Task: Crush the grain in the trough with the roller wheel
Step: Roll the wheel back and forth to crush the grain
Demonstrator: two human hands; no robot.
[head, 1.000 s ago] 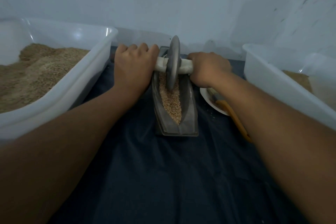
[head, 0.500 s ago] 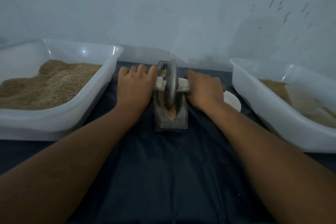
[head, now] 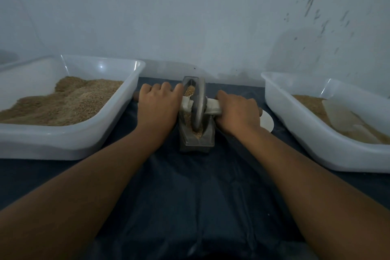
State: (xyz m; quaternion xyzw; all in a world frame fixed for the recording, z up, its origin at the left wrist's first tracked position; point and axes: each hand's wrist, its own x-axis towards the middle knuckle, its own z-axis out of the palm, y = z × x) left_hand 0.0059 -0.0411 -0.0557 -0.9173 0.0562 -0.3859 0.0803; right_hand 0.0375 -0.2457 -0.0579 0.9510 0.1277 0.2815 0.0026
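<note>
A narrow grey metal trough (head: 207, 138) lies lengthwise on the dark cloth, with tan grain (head: 190, 90) in its groove. The grey roller wheel (head: 198, 105) stands upright in the groove near the trough's near end, on a pale-wrapped axle handle (head: 213, 108). My left hand (head: 158, 104) grips the handle's left end and my right hand (head: 237, 112) grips its right end, knuckles up. Most of the grain under the wheel is hidden.
A white tub (head: 69, 139) heaped with brown grain stands on the left. Another white tub (head: 316, 135) on the right holds grain and a pale scoop (head: 346, 118). A small white dish (head: 267, 122) sits behind my right hand. A white wall rises close behind.
The wheel has rolled from the trough's far end toward its near end, both hands travelling with the handle. The view has pulled back and tilted up, showing more wall.
</note>
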